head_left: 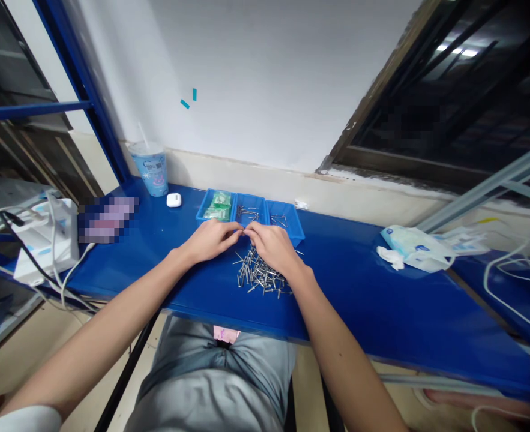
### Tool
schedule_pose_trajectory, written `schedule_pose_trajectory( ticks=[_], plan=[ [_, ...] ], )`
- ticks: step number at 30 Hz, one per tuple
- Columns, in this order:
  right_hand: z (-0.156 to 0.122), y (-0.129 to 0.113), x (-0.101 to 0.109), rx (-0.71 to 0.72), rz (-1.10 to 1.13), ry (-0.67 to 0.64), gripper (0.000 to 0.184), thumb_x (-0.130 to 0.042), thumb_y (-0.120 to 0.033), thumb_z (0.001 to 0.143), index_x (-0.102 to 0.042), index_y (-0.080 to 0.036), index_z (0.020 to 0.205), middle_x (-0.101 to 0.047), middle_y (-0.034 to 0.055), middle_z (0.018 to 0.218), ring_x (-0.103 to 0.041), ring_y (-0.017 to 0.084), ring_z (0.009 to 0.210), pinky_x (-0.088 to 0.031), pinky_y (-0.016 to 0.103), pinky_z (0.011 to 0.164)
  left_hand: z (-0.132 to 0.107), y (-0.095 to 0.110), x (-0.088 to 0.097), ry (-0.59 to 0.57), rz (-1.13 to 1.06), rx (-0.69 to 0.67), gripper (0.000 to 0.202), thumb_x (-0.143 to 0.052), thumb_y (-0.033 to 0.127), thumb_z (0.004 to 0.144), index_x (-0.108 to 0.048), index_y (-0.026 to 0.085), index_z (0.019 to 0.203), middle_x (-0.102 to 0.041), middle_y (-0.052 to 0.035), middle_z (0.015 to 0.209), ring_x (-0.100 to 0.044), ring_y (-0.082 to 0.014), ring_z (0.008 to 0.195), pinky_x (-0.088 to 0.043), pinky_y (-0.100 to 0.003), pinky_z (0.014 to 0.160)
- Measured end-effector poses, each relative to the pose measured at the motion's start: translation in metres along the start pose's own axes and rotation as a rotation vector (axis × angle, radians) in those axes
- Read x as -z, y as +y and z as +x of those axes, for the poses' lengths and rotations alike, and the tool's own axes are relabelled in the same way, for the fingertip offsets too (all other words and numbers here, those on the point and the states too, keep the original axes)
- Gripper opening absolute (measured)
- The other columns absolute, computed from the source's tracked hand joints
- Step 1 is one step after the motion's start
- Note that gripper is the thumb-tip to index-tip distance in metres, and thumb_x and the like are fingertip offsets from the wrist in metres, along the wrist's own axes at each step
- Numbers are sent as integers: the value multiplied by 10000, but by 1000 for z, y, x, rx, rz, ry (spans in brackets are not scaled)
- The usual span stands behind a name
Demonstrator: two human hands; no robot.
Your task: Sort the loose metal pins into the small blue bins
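No text readable, blue cup with lettering too small

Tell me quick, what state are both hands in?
Left hand: fingertips close by the right's; grip can't be told.
Right hand: fingers bent; grip can't be told.

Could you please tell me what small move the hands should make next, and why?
Perhaps move the bare right hand slightly forward to the middle blue plastic tray and release any pinched piece. The hand is near that tray, which already holds thin silver metal pins resembling the loose heap on the blue tabletop. Whether the fingertips hold anything is too small to tell.
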State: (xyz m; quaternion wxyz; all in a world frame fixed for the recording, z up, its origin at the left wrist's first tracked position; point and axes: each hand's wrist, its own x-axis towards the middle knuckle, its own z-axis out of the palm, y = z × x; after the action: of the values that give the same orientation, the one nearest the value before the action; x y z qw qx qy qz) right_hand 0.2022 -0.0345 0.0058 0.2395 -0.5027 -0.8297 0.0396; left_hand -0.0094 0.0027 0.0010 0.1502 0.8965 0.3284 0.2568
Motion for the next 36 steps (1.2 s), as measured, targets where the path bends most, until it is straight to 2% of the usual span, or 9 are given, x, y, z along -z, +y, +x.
schedule_pose_trajectory(
  ticks=[5, 9, 12, 17, 19, 23, 25, 32, 36],
  plan=[
    [-2, 2, 10, 57, 55, 167, 258, -427, -308, 1083, -673, -230, 1071, -738, 78, 1055, -688, 218, 944, -468, 325, 822, -1, 4, 3, 66, -88, 55, 328, -489, 388, 1063, -738, 178, 1101, -676, -4, 665, -608, -149, 616, -405, -255, 659],
    [-7, 6, 20, -54, 82, 564, 345, -382, -390, 1092, -686, -225, 1077, -720, 104, 1016, -680, 241, 950, -513, 395, 884, -1, 3, 3, 106, -106, 59, 319, -512, 391, 1057, -741, 170, 1063, -677, -3, 667, -596, -143, 604, -399, -256, 650],
    [-12, 10, 19, -158, 42, 798, 378, -359, -436, 1088, -672, -225, 1107, -705, 114, 966, -684, 258, 913, -527, 433, 866, -1, -1, 1, -21, -44, 39, 310, -546, 394, 1037, -760, 172, 1072, -680, -12, 672, -569, -142, 576, -368, -261, 616],
    [-12, 9, 12, -230, -12, 981, 446, -275, -448, 1095, -637, -205, 1189, -701, 147, 997, -698, 268, 916, -527, 439, 842, 0, -8, 3, -200, -72, 7, 286, -597, 373, 990, -811, 190, 1037, -751, -44, 772, -624, -156, 629, -416, -267, 652],
    [-8, 8, 12, -233, -6, 894, 450, -281, -444, 1098, -642, -200, 1213, -711, 143, 972, -700, 258, 887, -519, 415, 810, -1, -9, 4, -241, -133, 3, 283, -633, 387, 960, -825, 197, 1045, -734, -33, 724, -600, -152, 596, -421, -266, 639],
    [0, 11, 12, -253, -25, 451, 420, -436, -472, 1067, -628, -218, 1342, -684, 52, 716, -657, 231, 672, -463, 359, 663, -1, -10, 4, -304, -141, 3, 293, -678, 407, 916, -832, 207, 1065, -655, -2, 601, -530, -144, 531, -395, -267, 595],
    [1, 12, 11, -246, -44, 331, 394, -468, -438, 1060, -637, -218, 1340, -687, 42, 696, -655, 233, 655, -437, 348, 650, -1, -10, 2, -316, -120, 0, 264, -668, 376, 909, -832, 207, 1029, -680, -8, 634, -532, -139, 530, -382, -261, 578],
    [-2, -1, 4, -5, -5, 94, 266, -487, -383, 1072, -715, -248, 1098, -751, 32, 793, -681, 207, 720, -387, 306, 682, 0, -7, -4, -310, -71, -8, 194, -577, 239, 905, -765, 190, 919, -713, -17, 717, -580, -136, 578, -369, -256, 603],
    [-1, -4, -1, 30, -9, 36, 241, -507, -349, 1068, -716, -236, 1032, -745, 25, 784, -666, 190, 714, -346, 289, 658, 0, -6, -4, -195, -14, 49, 246, -535, 340, 982, -706, 164, 963, -636, -11, 644, -522, -147, 551, -315, -278, 583]
  ],
)
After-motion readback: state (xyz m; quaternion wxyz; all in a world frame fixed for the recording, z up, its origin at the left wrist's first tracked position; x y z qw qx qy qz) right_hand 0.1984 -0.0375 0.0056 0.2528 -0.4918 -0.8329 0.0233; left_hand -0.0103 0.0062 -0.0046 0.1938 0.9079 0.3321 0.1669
